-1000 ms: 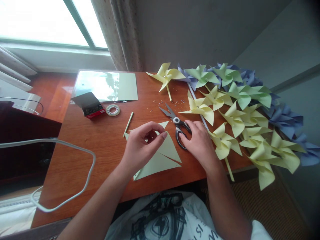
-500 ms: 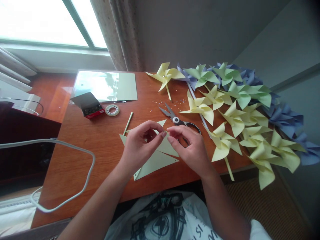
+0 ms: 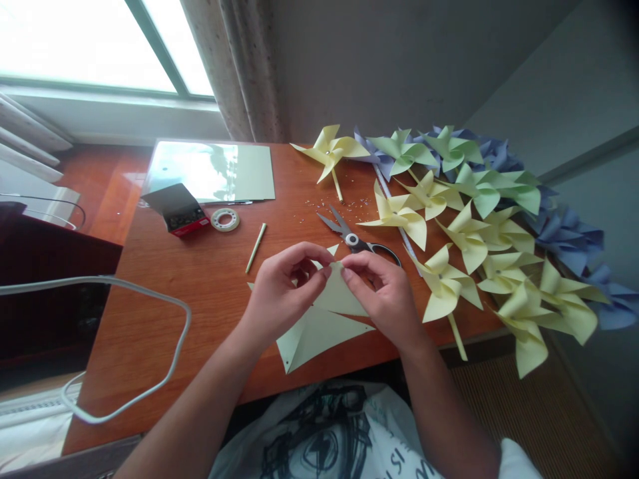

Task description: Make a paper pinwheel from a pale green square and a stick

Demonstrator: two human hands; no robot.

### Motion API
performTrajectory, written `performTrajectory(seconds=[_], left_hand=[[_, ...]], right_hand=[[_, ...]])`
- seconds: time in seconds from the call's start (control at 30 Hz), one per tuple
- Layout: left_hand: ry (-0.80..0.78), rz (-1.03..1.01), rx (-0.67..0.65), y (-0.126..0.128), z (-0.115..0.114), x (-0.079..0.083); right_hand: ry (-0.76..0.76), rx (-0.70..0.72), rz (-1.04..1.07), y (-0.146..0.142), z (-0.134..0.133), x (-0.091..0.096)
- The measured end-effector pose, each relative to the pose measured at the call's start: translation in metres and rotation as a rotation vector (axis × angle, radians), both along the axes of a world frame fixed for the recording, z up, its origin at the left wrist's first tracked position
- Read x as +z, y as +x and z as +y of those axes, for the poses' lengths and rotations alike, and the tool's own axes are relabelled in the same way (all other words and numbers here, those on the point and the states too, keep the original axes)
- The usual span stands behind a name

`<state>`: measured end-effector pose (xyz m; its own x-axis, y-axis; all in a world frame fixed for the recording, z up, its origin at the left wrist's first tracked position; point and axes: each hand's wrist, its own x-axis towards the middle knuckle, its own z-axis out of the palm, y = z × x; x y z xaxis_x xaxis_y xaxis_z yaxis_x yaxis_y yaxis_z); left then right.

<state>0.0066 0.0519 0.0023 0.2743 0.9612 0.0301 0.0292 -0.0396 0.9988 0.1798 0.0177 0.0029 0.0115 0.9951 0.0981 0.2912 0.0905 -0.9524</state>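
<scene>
A pale yellow-green paper square (image 3: pixel 319 332), cut in from its corners and with small holes punched at some tips, lies on the table below my hands. My left hand (image 3: pixel 292 283) pinches its upper part between thumb and forefinger. Close beside it, my right hand (image 3: pixel 382 289) pinches the same paper, with the fingertips of both hands almost meeting. The grip points are partly hidden behind the fingers. Just beyond my right hand rest open scissors (image 3: pixel 352 241) with black handles. A rolled paper stick (image 3: pixel 256 248) lies left of the paper.
Several yellow pinwheels (image 3: pixel 444 283), green pinwheels (image 3: pixel 402 152) and blue pinwheels (image 3: pixel 569 233) crowd the right side. At the back left are a small open box (image 3: pixel 187 219), a tape roll (image 3: pixel 224 219) and a sheet stack (image 3: pixel 254 173). A white cable (image 3: pixel 182 332) loops over the left edge.
The paper has shifted slightly right and toward me, coming away from the paper stick. My right fingertips have moved a little to the right, apart from the left ones.
</scene>
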Motion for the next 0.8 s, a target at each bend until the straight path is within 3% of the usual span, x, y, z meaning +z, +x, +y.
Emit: performTrajectory(seconds=[0.33, 0.57, 0.8], left_hand=[[0.029, 0.044, -0.013, -0.0026, -0.0001, 0.0014], [0.111, 0.156, -0.059, -0.0016, 0.0008, 0.0034], [0.039, 0.118, -0.137, -0.0016, 0.0006, 0.0018]], right_hand=[[0.011, 0.045, -0.07, -0.0017, -0.0011, 0.0062], [0.008, -0.01, -0.004, -0.0038, -0.001, 0.0032], [-0.014, 0.002, -0.016, -0.0063, -0.0001, 0.0008]])
